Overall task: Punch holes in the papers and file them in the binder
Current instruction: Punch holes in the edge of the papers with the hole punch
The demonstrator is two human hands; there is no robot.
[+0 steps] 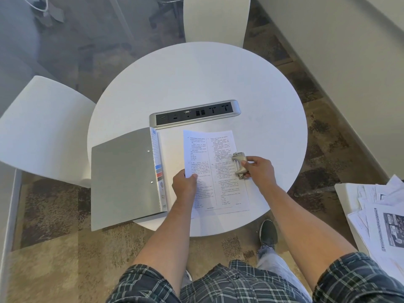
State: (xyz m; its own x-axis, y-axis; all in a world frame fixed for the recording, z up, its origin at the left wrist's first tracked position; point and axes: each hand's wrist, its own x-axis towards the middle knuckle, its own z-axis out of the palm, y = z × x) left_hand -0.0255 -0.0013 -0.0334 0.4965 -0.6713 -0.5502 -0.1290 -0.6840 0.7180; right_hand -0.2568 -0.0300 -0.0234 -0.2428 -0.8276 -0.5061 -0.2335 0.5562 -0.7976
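A printed paper sheet [215, 169] lies on the round white table [196, 84]. My left hand [184, 184] pinches the sheet's left edge, which curls up slightly. A small metal hole punch [239, 165] sits over the sheet's right edge, and my right hand [260, 169] grips it from the right. A grey binder [124, 178] lies open at the table's left, its cover hanging past the table edge; its ring mechanism is not visible.
A silver power and socket strip [194, 114] is set in the table behind the paper. White chairs stand at left [41, 127] and at the far side [216, 18]. A messy stack of printed papers [380, 215] rests on a surface at right.
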